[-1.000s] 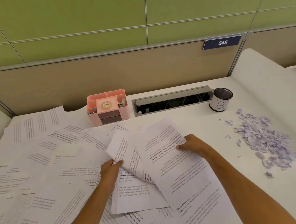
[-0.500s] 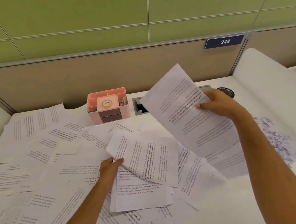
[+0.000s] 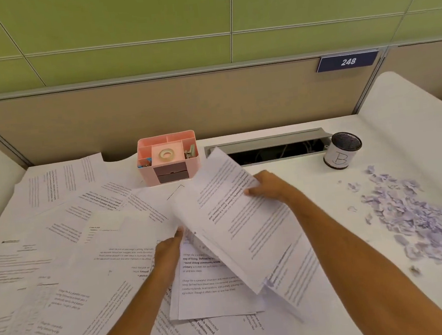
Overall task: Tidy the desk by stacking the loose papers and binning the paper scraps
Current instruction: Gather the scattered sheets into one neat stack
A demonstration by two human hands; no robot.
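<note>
Printed white sheets (image 3: 61, 263) lie spread over the left and middle of the white desk (image 3: 310, 185). My right hand (image 3: 267, 188) grips the right edge of one printed sheet (image 3: 235, 220), held tilted just above a small stack of sheets (image 3: 209, 284) in front of me. My left hand (image 3: 168, 249) holds the left edge of that stack, thumb on top. A heap of pale purple paper scraps (image 3: 408, 214) lies at the right. A small black mesh cup with a white label marked "B" (image 3: 342, 150) stands behind the scraps.
A pink desk organiser (image 3: 169, 158) with a tape roll stands at the back centre. Beside it is an open grey cable tray (image 3: 266, 149). A beige partition with a "248" plate (image 3: 347, 61) backs the desk. White side dividers (image 3: 403, 112) flank it.
My right hand lifted one sheet off the desk, raised it toward the back, then brought it down and left over the stack. My left hand stayed on the stack's edge.
</note>
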